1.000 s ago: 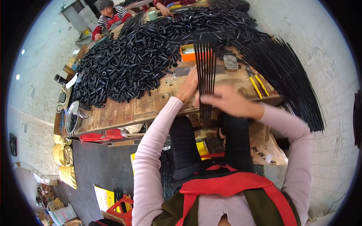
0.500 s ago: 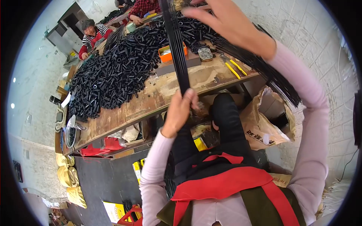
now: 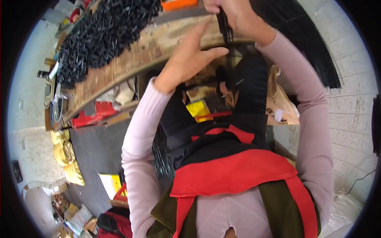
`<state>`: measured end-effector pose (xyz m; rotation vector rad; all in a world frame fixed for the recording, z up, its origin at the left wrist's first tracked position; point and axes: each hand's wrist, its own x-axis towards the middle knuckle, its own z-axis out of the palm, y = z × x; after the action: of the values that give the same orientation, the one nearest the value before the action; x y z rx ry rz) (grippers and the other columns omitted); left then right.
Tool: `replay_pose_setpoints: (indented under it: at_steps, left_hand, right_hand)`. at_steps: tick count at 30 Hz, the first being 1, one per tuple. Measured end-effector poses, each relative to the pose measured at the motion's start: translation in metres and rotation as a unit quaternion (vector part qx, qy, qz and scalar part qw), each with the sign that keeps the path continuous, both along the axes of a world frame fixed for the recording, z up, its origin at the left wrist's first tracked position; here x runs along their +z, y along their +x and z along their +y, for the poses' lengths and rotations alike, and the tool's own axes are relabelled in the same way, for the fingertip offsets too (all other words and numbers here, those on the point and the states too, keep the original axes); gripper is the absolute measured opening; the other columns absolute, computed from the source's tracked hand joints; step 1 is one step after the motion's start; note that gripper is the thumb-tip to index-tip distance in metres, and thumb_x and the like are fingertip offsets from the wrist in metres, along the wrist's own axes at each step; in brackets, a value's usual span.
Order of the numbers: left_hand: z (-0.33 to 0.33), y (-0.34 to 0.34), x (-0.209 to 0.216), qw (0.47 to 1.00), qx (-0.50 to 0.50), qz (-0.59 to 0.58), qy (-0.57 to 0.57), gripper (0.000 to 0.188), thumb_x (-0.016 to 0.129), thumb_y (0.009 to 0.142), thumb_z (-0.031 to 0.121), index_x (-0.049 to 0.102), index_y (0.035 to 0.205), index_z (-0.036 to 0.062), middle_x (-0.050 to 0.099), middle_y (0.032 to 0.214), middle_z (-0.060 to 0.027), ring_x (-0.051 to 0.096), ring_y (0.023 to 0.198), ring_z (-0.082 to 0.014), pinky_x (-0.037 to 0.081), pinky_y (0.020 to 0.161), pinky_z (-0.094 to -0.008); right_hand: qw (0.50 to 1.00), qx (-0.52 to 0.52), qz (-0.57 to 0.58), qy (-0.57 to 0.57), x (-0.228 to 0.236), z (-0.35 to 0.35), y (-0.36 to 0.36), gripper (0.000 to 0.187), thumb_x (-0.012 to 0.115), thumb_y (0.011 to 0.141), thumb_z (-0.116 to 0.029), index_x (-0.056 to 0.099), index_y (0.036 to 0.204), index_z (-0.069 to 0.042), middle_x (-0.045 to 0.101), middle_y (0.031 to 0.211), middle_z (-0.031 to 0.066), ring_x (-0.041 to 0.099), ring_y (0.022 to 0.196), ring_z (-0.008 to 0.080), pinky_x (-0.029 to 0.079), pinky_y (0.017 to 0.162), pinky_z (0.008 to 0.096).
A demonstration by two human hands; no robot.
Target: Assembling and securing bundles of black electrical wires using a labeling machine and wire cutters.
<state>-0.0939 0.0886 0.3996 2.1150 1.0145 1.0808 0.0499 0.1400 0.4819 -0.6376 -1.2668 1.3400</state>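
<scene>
1. Bundle of black strips (image 3: 225, 29): located between 12 and 1 o'clock, at the near edge of the worktop (image 3: 119, 65). Its lower end is blurred.
2. Right hand (image 3: 242, 20): located at 1 o'clock, fingers wrapped around the bundle. This grip appears to keep the strips gathered as one unit, with the lower end projecting below the hand.
3. Left hand (image 3: 182, 63): located at 12 o'clock, fingers spread wide and holding nothing. The thumb points toward the bundle's lower end; contact cannot be determined. The spread probably leaves room to surround the bundle.
4. Orange box (image 3: 178, 4): on the worktop at 12 o'clock, beyond the left hand.
5. Pile of short black tubes (image 3: 103, 39): heaped between 10 and 11 o'clock, probably to leave the near strip of worktop free for handling.
6. Long black strips (image 3: 305, 43): laid at 2 o'clock, presumably within right-hand reach.
</scene>
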Motion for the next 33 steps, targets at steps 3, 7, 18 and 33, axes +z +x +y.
replay_pose_setpoints:
  at_steps: [3, 7, 18, 33]
  left_hand:
    - [-0.001, 0.009, -0.058, 0.919, -0.132, -0.120, -0.352, 0.045, 0.066, 0.090, 0.015, 0.047, 0.128, -0.0006, 0.064, 0.110, -0.0118, 0.060, 0.092, -0.0113, 0.051, 0.077, -0.0268]
    - [-0.027, -0.009, -0.157, 0.926, -0.145, -0.135, -0.321, 0.040, 0.053, 0.088, -0.004, 0.047, 0.127, -0.0030, 0.060, 0.107, -0.0040, 0.058, 0.097, -0.0118, 0.049, 0.085, -0.0270]
    - [-0.103, -0.041, -0.238, 0.913, -0.138, 0.074, -0.377, 0.049, 0.065, 0.090, 0.023, 0.051, 0.128, -0.0033, 0.067, 0.100, -0.0212, 0.065, 0.096, -0.0359, 0.051, 0.083, -0.0404]
    - [0.198, -0.133, -0.035, 0.969, 0.204, 0.138, 0.002, 0.017, 0.057, 0.091, 0.013, 0.068, 0.092, 0.0001, 0.068, 0.074, -0.0133, 0.066, 0.065, -0.0215, 0.051, 0.063, -0.0327]
  right_hand:
    - [0.997, -0.024, 0.072, -0.008, -0.093, -0.025, -0.012, 0.031, 0.045, 0.103, -0.032, 0.051, 0.083, -0.009, 0.042, 0.059, -0.0019, 0.033, 0.045, 0.0064, 0.028, 0.042, 0.0229]
    - [0.993, -0.091, 0.023, -0.073, -0.182, -0.058, -0.034, 0.033, 0.043, 0.104, -0.036, 0.050, 0.090, -0.006, 0.041, 0.063, -0.0035, 0.037, 0.051, 0.0047, 0.030, 0.046, 0.0210]
    - [0.984, -0.009, 0.004, -0.176, -0.256, -0.128, -0.022, 0.018, 0.045, 0.103, -0.020, 0.052, 0.105, -0.003, 0.055, 0.077, 0.0018, 0.049, 0.063, 0.0068, 0.040, 0.058, 0.0222]
    - [0.978, -0.035, 0.034, -0.203, -0.231, -0.033, -0.027, 0.014, 0.054, 0.099, -0.017, 0.050, 0.091, -0.005, 0.047, 0.067, -0.0009, 0.043, 0.055, 0.0062, 0.035, 0.051, 0.0221]
